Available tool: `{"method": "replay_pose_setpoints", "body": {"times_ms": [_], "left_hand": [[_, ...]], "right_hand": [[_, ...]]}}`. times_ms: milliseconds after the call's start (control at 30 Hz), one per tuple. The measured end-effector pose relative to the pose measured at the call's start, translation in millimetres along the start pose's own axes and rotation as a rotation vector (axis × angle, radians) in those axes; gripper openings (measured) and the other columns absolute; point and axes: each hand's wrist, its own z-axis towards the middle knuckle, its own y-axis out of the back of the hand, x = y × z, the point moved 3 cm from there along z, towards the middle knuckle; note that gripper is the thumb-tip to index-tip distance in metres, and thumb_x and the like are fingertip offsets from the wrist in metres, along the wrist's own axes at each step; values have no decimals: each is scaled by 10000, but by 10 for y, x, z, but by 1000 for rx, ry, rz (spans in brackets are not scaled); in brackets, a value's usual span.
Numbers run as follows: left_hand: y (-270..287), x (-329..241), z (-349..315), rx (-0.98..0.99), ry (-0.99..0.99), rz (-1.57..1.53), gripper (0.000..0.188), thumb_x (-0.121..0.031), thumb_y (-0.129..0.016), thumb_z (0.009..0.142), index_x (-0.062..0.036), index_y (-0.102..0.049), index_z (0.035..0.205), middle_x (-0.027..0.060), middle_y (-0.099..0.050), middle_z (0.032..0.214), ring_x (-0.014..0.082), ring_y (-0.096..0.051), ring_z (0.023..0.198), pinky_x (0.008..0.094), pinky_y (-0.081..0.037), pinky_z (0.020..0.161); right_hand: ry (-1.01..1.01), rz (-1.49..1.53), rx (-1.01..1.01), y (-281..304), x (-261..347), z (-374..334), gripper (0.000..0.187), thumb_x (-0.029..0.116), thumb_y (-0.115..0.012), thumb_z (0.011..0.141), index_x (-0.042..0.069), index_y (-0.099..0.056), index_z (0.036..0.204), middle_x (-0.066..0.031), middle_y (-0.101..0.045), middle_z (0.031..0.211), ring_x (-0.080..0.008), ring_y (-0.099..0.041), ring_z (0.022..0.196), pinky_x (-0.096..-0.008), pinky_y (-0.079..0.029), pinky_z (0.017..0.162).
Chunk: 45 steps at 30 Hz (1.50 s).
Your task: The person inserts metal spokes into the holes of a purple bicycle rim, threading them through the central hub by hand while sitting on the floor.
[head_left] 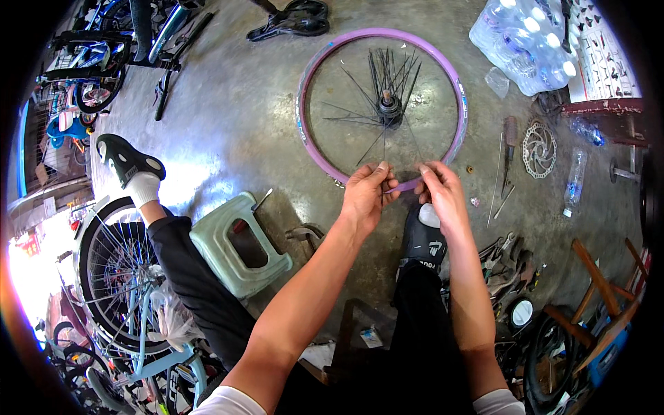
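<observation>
1. Reference: clock face centred on the bicycle wheel hub (389, 109), 12 o'clock toward the top of the view.
2. The purple bicycle rim (382, 32) encircles the hub over the concrete floor (228, 90); its 6 o'clock section is at the 2 hands.
3. Dark loose spokes (377, 69) fan out from the hub, bunched densest near 12 o'clock; others point toward 9 and 11 o'clock. Several end short of the rim.
4. Left hand (366, 194): at 6 o'clock, by the rim's near section. Thumb and index finger close together, remaining fingers curled. A thin spoke runs down toward the fingertips; cannot tell if it is pinched.
5. Right hand (446, 200): toward 5 o'clock, just beside the left, a narrow gap between the 2. Thumb and fingers bent inward, tips gathered near the rim; cannot tell what, if anything, is between them.
6. Black shoe (422, 242): below the rim, toward 5 o'clock.
7. Between 3 and 4 o'clock, outside the rim: screwdriver (510, 128), then disc brake rotor (527, 149).
8. Near 4 o'clock, farther out: clear plastic bottle (575, 181), on the floor.
9. 2 o'clock: film-wrapped pack of water bottles (529, 45).
10. Between 10 and 11 o'clock: black bicycle saddle (297, 21).
11. Between 7 and 8 o'clock: pale green plastic stool (207, 235).
</observation>
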Motion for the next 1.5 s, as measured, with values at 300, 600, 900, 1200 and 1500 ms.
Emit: {"method": "replay_pose_setpoints", "body": {"times_ms": [300,600,900,1200,1500], "left_hand": [[-68,230,95,9,-27,1,183,-267,-668,982,-107,-671,1071,-51,-612,878,83,-569,818,272,-442,728],[-270,107,104,24,-26,273,239,-304,-630,1000,-79,-700,1035,-33,-627,834,68,-539,751,252,-418,673],[-306,64,92,27,-38,219,310,-365,-661,989,-66,-702,1058,-36,-596,826,87,-556,771,261,-449,686],[-226,60,160,54,-40,252,244,-311,-692,972,-75,-713,1034,-45,-598,816,75,-563,768,256,-466,692],[-218,66,156,76,-39,192,246,-310,-691,974,-68,-691,1020,-30,-613,805,93,-604,770,267,-499,717]], "right_hand": [[166,-480,-44,-30,75,-185,184,226,-607,974,60,-660,1034,-157,-663,734,-288,-673,660,-393,-499,619],[372,-770,-90,-129,155,-240,177,247,-606,959,95,-657,1035,-201,-693,824,-415,-674,781,-491,-517,675],[595,-1016,-167,-196,298,-481,206,258,-681,914,66,-654,983,-125,-684,799,-351,-668,718,-459,-515,642],[735,-906,-235,-124,250,-565,191,250,-703,910,65,-653,912,-111,-649,746,-319,-649,682,-432,-485,618],[322,-507,-197,101,-77,-444,269,275,-660,969,16,-653,896,-94,-667,735,-191,-622,608,-322,-473,571]]}}
